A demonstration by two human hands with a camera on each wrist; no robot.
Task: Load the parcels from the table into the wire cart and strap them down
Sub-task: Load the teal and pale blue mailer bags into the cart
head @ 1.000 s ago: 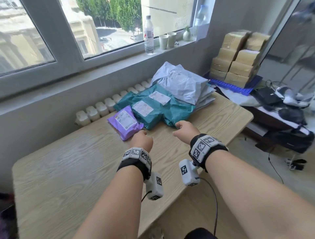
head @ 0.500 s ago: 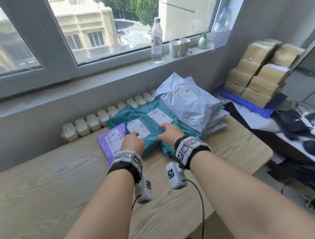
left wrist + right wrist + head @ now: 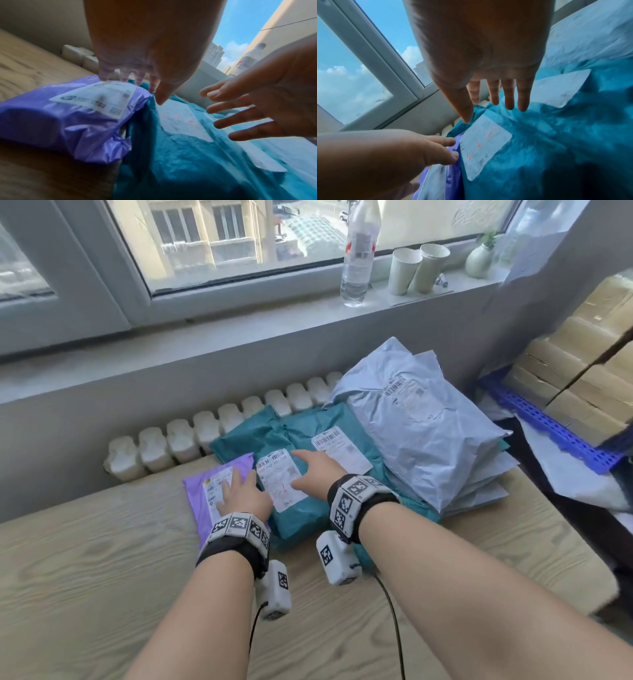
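A purple parcel [image 3: 202, 501] lies on the wooden table [image 3: 85, 577], against a teal parcel [image 3: 301, 518] with a white label. A second teal parcel [image 3: 346, 422] and a stack of pale grey-blue parcels [image 3: 421, 440] lie further right. My left hand [image 3: 239, 491] is flat over the purple parcel [image 3: 65, 121], fingers straight, their tips at its far edge. My right hand [image 3: 315, 474] hovers with fingers spread over the front teal parcel [image 3: 547, 148]; whether it touches is unclear. Neither hand holds anything. No wire cart is in view.
A radiator [image 3: 205, 433] runs behind the table under the sill. On the sill stand a water bottle [image 3: 358, 258], two paper cups [image 3: 414, 272] and a small vase [image 3: 479, 258]. Cardboard boxes [image 3: 582, 364] sit on a blue pallet [image 3: 548, 426] at the right.
Both hands have reached forward from the bare table onto the parcels, and their curled fingers have straightened. The view has moved closer to the parcels.
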